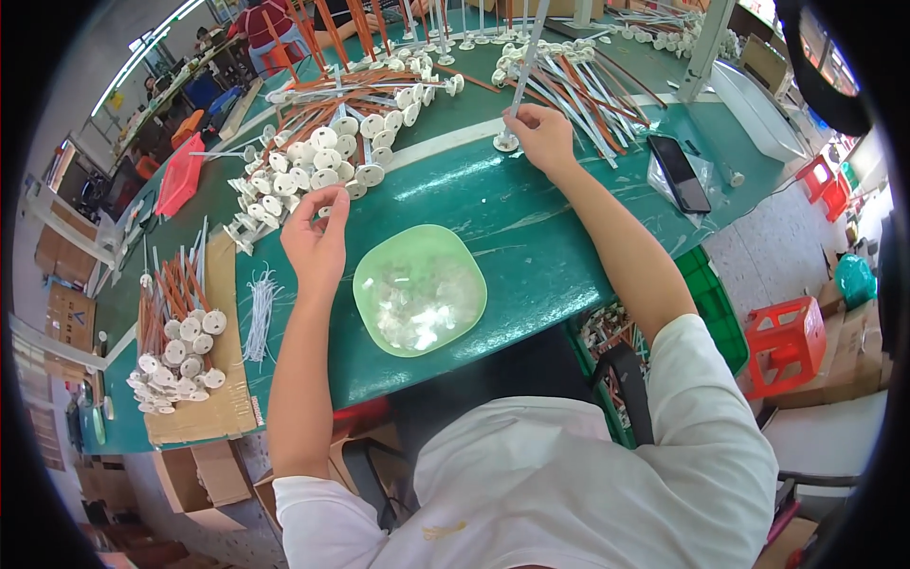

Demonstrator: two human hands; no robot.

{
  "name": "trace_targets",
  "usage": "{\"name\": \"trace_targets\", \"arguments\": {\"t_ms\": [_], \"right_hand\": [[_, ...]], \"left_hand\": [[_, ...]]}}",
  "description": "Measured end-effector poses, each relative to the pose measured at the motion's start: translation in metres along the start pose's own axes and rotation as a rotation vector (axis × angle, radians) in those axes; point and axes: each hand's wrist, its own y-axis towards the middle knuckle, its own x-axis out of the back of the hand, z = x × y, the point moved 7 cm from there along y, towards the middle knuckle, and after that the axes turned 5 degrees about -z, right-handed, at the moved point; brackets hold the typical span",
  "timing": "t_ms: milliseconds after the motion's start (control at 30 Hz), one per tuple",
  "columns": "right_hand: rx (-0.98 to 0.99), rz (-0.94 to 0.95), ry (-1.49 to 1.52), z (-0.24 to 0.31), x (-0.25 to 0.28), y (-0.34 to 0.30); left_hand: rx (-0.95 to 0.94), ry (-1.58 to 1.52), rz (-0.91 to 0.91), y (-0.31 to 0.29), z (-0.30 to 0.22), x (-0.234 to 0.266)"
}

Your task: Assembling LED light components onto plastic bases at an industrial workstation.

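On the green-topped workbench [531,247] before me, my left hand [318,242] is raised over the near edge of a heap of white round plastic discs on thin rods [327,156]. Fingers are curled loosely, thumb and forefinger drawn close together at the tips. Something small and pale may be pinched there, but at this size I cannot tell for certain.

My right hand [542,135] is stretched farther out, closed around a slim white rod with a round disc foot [512,114]. The disc end rests on the bench top, the rod stands nearly upright and runs away from me. Just beside that hand, on its right, lies a second heap of white rods mixed with orange-brown strips [569,81].

Between my forearms sits a shallow pale green plastic bowl [419,289], holding small clear and white bits. It touches neither hand.

Left of my left arm, a bundle of thin white ties [259,308] lies on the bench, and beyond it a flat sheet of brown cardboard [223,379] carries another cluster of disc-ended rods [175,346].

A black phone [679,173] lies face up to the right, well apart from my right hand, partly on a clear plastic bag [706,180]. An orange-red plastic stool [785,346] stands on the floor at lower right.
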Motion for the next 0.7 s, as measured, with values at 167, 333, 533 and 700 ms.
{"name": "trace_targets", "arguments": {"t_ms": [167, 333, 533, 700], "right_hand": [[-0.062, 0.071, 0.304, 0.011, 0.001, 0.037], [-0.086, 0.296, 0.368, 0.053, 0.021, 0.098], [-0.116, 0.34, 0.38, 0.082, 0.053, 0.126], [-0.118, 0.332, 0.351, 0.096, 0.074, 0.129]], "left_hand": [[-0.009, 0.105, -0.001, -0.001, 0.007, 0.0], [-0.019, 0.113, 0.053, -0.006, 0.004, 0.0], [0.0, 0.148, 0.063, -0.007, 0.009, -0.001], [-0.005, 0.161, 0.011, -0.006, 0.007, 0.004]]}}
